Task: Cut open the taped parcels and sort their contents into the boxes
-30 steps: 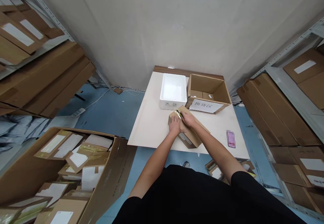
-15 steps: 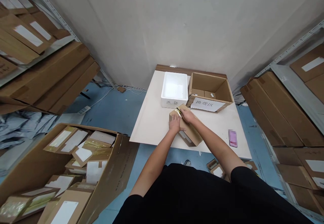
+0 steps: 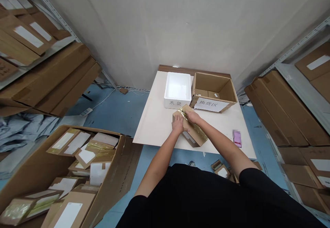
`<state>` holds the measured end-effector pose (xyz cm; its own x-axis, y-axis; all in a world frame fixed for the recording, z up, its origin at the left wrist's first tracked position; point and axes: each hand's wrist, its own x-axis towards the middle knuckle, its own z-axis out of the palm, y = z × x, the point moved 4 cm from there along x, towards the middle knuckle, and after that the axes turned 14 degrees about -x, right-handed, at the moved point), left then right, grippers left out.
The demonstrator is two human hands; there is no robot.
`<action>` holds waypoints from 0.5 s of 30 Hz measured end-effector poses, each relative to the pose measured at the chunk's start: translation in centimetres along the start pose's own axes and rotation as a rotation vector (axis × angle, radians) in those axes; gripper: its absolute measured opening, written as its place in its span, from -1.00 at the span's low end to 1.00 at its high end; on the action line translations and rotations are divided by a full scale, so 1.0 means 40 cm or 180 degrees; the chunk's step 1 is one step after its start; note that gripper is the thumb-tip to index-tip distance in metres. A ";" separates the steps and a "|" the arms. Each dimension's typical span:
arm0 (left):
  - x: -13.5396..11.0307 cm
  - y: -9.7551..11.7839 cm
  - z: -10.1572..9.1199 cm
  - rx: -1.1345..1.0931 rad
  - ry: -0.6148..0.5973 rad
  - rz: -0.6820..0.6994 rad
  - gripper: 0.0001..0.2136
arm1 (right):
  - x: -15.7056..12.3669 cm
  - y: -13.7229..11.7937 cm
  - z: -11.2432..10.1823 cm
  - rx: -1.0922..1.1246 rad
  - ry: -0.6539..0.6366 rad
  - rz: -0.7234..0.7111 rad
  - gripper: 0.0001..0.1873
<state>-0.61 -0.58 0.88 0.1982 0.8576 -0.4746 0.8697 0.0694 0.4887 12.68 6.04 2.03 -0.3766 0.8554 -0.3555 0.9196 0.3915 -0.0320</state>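
Note:
A cardboard box (image 3: 193, 134) with a white label on its near-left side lies at an angle on the table's front half. My left hand (image 3: 178, 123) rests on its upper left part, fingers spread flat. Close beside it, my right hand (image 3: 193, 116) is closed at a strip of shiny yellowish packing tape (image 3: 182, 110) near the box's far end; its fingertips are partly hidden. More tape shows along the box's right side, under my right forearm.
Behind the box stand a white foam box (image 3: 177, 102) and an open carton (image 3: 210, 105) with a handwritten sign. A pink phone (image 3: 237, 139) lies on the table (image 3: 152, 125) at right. A large carton (image 3: 129, 173) of parcels is at left; loaded shelves (image 3: 286, 73) flank both sides.
My right hand has shifted slightly right and down. More shiny tape now shows across the box's far end and along its right side. My left hand stays on the box.

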 end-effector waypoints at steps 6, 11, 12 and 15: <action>0.002 -0.009 0.000 -0.0006 0.0020 -0.0015 0.16 | -0.053 0.030 0.028 -0.0061 -0.0267 0.0074 -0.26; 0.005 -0.016 -0.004 0.0013 0.0049 -0.0032 0.14 | -0.142 0.077 0.066 0.0156 -0.0411 0.0280 -0.29; 0.005 -0.017 -0.005 0.0023 0.0061 -0.0037 0.13 | -0.164 0.087 0.074 0.0225 -0.0440 0.0336 -0.33; 0.004 -0.017 -0.012 0.0058 0.0103 -0.0050 0.12 | -0.246 0.120 0.102 0.0308 -0.0569 0.0439 -0.42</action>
<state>-1.39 -0.26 0.85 0.1701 0.8725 -0.4581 0.8808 0.0739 0.4677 21.25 -1.88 1.57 -0.2289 0.8215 -0.5222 0.9706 0.2336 -0.0581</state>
